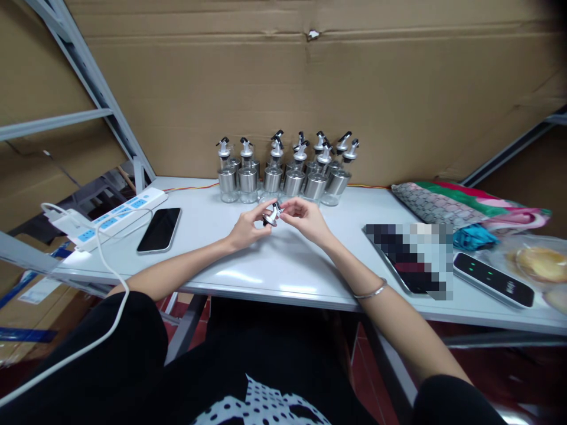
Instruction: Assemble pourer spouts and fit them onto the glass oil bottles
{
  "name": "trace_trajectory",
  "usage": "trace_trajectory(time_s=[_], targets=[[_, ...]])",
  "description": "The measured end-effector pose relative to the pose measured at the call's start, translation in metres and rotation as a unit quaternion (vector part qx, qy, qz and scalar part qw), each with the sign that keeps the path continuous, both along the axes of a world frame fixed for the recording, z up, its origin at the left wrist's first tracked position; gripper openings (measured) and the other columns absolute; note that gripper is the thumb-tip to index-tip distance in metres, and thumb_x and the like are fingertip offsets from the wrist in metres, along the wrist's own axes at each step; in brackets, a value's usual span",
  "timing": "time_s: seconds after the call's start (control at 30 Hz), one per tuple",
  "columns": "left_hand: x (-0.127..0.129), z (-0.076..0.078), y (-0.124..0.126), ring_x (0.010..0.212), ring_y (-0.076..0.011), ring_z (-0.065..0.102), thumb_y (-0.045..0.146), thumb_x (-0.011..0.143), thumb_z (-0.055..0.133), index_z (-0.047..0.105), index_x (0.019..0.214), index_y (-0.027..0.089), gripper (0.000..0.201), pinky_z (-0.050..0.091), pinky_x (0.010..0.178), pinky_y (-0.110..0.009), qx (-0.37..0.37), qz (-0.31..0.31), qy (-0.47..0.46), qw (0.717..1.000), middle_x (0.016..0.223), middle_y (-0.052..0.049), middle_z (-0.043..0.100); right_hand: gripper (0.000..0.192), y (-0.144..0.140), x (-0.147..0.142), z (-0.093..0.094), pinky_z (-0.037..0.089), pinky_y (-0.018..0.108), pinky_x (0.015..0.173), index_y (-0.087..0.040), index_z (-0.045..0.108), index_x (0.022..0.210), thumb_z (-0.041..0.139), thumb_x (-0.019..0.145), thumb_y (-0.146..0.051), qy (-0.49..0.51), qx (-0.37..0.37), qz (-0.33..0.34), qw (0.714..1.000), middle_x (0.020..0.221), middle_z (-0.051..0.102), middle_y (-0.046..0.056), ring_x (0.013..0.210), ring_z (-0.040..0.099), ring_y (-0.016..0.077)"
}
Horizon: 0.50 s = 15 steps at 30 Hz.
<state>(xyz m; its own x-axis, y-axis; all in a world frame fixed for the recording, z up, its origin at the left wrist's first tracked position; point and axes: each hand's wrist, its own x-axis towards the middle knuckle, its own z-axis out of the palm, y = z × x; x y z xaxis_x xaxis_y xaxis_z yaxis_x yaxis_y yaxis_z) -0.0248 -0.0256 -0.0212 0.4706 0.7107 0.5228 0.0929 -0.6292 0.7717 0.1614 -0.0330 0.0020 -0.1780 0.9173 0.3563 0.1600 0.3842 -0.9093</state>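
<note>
Between my two hands, above the white table [266, 260], is a silver and black pourer spout [271, 217] of the kind used on oil bottles. My left hand [248, 227] grips its silver body between thumb and fingers. Thumb and forefinger of my right hand [308, 219] pinch at the spout's upper end, by its black flap. Just behind my hands stand several glass oil bottles [293, 183] with steel sleeves, in two rows. Spouts like the one I hold top the bottles whose necks show; the back row is partly hidden.
A phone [159, 230] and a power strip [119, 217] with a white cable lie left. To the right are a tablet-like device [385, 260], partly blurred out, a black box with green lights [494, 280], a patterned cloth bag [438, 206] and wrapped food [540, 262]. Cardboard [310, 88] walls the back.
</note>
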Motion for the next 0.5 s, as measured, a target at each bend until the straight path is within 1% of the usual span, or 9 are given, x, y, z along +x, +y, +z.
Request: trace_trajectory(time_s=[0.13,0.27,0.37,0.5], targets=[[-0.0009,0.0009,-0.0009,0.083,-0.0143,0.067,0.013,0.072,0.053,0.045,0.134,0.018,0.063,0.05,0.084,-0.028,0.01,0.005,0.012,1.0,0.098,-0.004,0.066,0.03,0.0005,-0.0002,0.0003,0.047,0.029,0.058,-0.018,0.061,0.076,0.077,0.058,-0.037,0.035,-0.046,0.017,0.998,0.06,0.065,0.0,0.055,0.059,0.0136],[-0.0022,0.0001,0.0,0.083,-0.0136,0.065,0.013,0.071,0.054,0.046,0.133,0.018,0.063,0.049,0.084,-0.027,0.029,0.025,0.038,0.999,0.098,-0.004,0.066,0.031,-0.0002,-0.0005,0.0019,0.049,0.03,0.059,-0.018,0.06,0.071,0.079,0.055,-0.036,0.059,-0.067,0.033,0.996,0.061,0.067,0.0,0.054,0.06,0.0132],[-0.0029,-0.0011,0.0012,0.084,-0.0137,0.063,0.014,0.07,0.055,0.047,0.133,0.018,0.063,0.048,0.084,-0.026,0.037,0.045,0.055,0.997,0.098,-0.004,0.067,0.029,-0.0006,0.0004,0.0026,0.05,0.03,0.06,-0.018,0.06,0.071,0.079,0.056,-0.034,0.06,-0.074,0.044,0.994,0.063,0.068,0.0,0.054,0.06,0.0124],[-0.004,-0.0019,0.0017,0.085,-0.0142,0.063,0.015,0.07,0.054,0.048,0.133,0.016,0.062,0.048,0.083,-0.025,0.053,0.047,0.071,0.995,0.097,-0.005,0.067,0.026,0.0007,0.0031,0.0017,0.049,0.03,0.06,-0.018,0.059,0.072,0.076,0.058,-0.031,0.046,-0.086,0.059,0.993,0.063,0.068,0.0,0.054,0.06,0.0122]])
